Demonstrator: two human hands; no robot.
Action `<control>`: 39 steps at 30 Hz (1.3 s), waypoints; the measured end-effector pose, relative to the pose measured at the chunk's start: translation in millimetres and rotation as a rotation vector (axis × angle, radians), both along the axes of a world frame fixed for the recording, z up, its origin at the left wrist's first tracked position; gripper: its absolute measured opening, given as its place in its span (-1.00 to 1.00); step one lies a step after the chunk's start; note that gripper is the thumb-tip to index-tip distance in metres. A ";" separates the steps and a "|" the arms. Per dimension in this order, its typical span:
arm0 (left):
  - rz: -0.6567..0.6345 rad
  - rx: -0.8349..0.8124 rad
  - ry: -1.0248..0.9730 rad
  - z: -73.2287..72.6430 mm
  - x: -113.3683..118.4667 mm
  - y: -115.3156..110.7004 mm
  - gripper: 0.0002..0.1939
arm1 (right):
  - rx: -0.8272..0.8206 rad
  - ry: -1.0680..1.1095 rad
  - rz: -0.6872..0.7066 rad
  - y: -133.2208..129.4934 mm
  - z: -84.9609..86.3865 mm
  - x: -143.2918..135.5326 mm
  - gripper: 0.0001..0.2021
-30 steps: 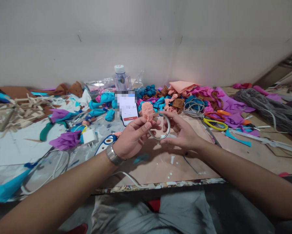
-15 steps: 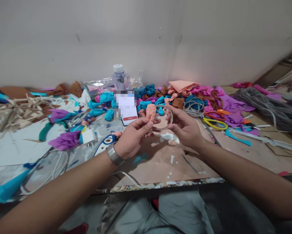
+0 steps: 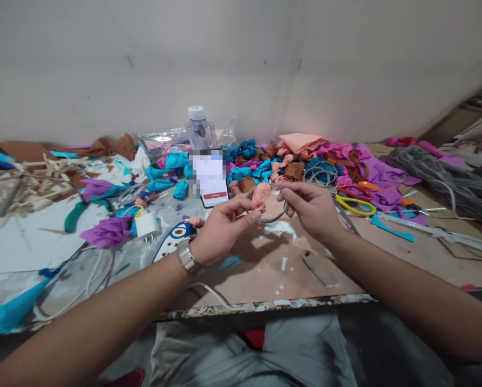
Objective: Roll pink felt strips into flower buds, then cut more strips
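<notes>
Peach bud: the peach, crumpled, bud-shaped twist of crepe-like paper (image 3: 261, 196) is up in front of us, over the table (image 3: 257, 285), its narrow end in our left hand (image 3: 228, 228). We judge it very light, soft, easily crushed or torn; best held by the gathered base, sparing the puffed top.
Ring: the thin, round, greyish ring (image 3: 271, 220), perhaps a tape roll, stands behind and beside the bud. Likely light and fairly stiff, smooth-faced; the rim is the place to hold.
Hands: apart. Left pinches the bud between thumb and fingers; right hand (image 3: 312, 209) pinches the ring's far rim.
Hard to make out: the bud's base under our left fingers; whether ring and bud touch; any tape end.
Beyond: the black-edged phone with a lit screen (image 3: 210, 180) is partly pixelated; the multicoloured crumpled-paper heap (image 3: 265, 170) overlaps too much for us to count.
</notes>
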State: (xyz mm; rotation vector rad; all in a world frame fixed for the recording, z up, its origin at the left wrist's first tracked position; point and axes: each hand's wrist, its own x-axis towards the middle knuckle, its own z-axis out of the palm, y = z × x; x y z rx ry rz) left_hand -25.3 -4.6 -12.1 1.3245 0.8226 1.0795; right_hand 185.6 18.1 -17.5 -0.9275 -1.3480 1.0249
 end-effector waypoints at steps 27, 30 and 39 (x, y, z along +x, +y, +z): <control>-0.080 -0.058 -0.040 -11.4 -1.1 1.0 -0.79 | -0.069 -0.110 0.397 -11.5 -1.3 -4.2 -0.63; -0.087 -0.050 -0.027 -11.9 -1.4 0.8 -0.78 | -0.076 -0.121 0.420 -11.1 -0.9 -4.5 -0.60; -0.086 -0.065 -0.072 -10.5 -1.7 2.2 -0.80 | -0.078 -0.102 0.398 -12.7 -2.1 -4.3 -0.58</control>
